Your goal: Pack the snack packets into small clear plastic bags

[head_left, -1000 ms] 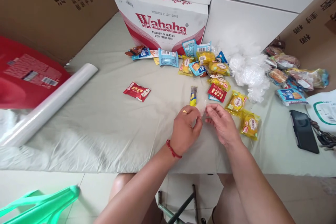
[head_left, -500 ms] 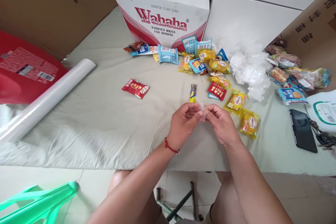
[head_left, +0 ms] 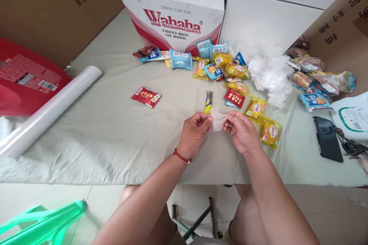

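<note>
Both hands on a clear plastic bag.
Left hand and right hand each pinched the crumpled bag above the table, snack stick just beyond.

You have one Wahaha water carton, one roll of clear film, one phone and one heap of clear bags. One red snack packet lies alone; one yellow-tipped stick snack lies alone. Two yellow packets sit nearest your hands. Two brown cardboard boxes stand behind. The far snack pile is too crowded to count.
</note>
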{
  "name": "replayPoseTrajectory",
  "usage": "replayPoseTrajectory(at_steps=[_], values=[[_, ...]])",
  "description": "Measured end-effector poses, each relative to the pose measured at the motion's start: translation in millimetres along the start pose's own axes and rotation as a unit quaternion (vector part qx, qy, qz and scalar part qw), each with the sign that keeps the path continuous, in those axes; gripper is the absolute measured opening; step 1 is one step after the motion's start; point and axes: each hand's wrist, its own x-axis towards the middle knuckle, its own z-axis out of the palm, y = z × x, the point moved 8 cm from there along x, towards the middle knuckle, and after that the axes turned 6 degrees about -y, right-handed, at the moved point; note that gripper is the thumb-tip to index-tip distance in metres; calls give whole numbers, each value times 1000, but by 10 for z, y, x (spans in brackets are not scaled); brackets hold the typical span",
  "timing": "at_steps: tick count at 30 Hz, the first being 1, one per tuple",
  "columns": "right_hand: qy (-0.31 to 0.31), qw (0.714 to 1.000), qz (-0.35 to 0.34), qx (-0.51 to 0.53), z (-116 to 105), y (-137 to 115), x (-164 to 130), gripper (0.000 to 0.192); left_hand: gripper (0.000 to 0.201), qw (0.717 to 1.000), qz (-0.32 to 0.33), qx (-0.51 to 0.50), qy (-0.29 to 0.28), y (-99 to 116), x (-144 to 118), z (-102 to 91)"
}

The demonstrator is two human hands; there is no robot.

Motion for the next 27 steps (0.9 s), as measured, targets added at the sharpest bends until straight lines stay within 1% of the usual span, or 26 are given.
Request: replayPoseTrajectory(at_steps=[2, 4, 7, 9, 11, 14, 17, 19, 23, 25, 27], values=[[-3, 999, -16, -36, 24, -27, -18, 34, 31, 999, 15, 28, 2, 28, -16, 0], [-25, 995, -33, -87, 82, -43, -33, 38, 30, 999, 26, 46, -3, 54, -41, 24], [-53, 980, -69, -179, 168, -66, -56, 31, 34, 999, 14, 33, -30, 30, -74, 100], [-46, 966, -98, -236, 182, -97, -72, 26, 37, 999, 1, 26, -38, -3, -81, 121], [-43, 960, -113, -252, 181, -114, -78, 23, 37, 999, 0, 21, -31, -12, -69, 94], [-53, 976, -100, -185, 143, -112, -54, 22, 35, 1000, 10, -9, -25, 21, -34, 26], [-28, 993, -66, -94, 32, -129, -19, 26, 34, 999, -3, -43, -32, 59, -17, -20], [-23, 998, -37, -50, -9, -135, -8, 29, 36, 998, -19, -50, -37, 77, -22, -33], [-50, 999, 5, 7, 2, -128, -14, 34, 39, 996, -34, -66, -39, 105, -40, -51], [-56, 998, 5, 13, -1, -126, -21, 33, 39, 995, -31, -85, -36, 124, -39, -66], [-41, 999, -31, -11, -33, -171, -33, 32, 39, 995, -25, -97, -27, 145, -32, -96]])
